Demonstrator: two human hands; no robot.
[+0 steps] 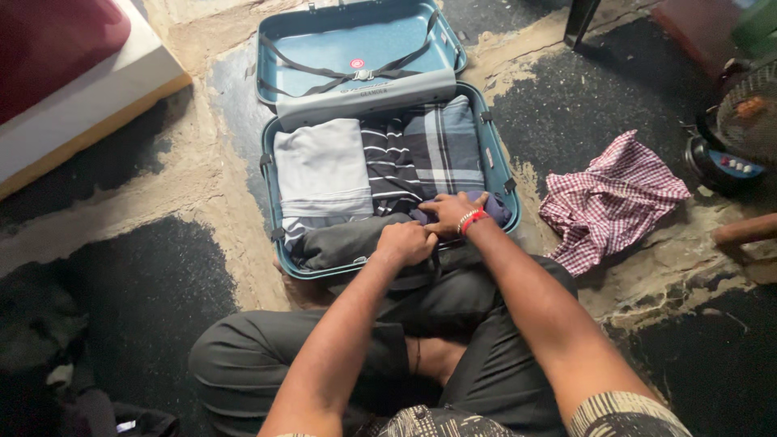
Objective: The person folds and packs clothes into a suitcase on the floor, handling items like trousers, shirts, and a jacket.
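Suitcase (380, 137) lies open on floor, blue shell, lid flat behind, straps unbuckled. Lower half near full: grey folded shirt (322, 170), striped garment (391, 166), plaid cloth (445, 142), dark grey trousers (340, 243) at front edge. Left hand (406, 243) closed, knuckles pressing trousers down. Right hand (453, 212), fingers narrow and flat, pushes navy garment (486, 206) into corner. Checked red-white shirt (611, 198) unpacked on floor, well apart. Packing judged mostly done.

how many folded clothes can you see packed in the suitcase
5: pale grey at left, black-and-white striped centre, plaid right, dark grey and navy at the front. More may lie beneath.
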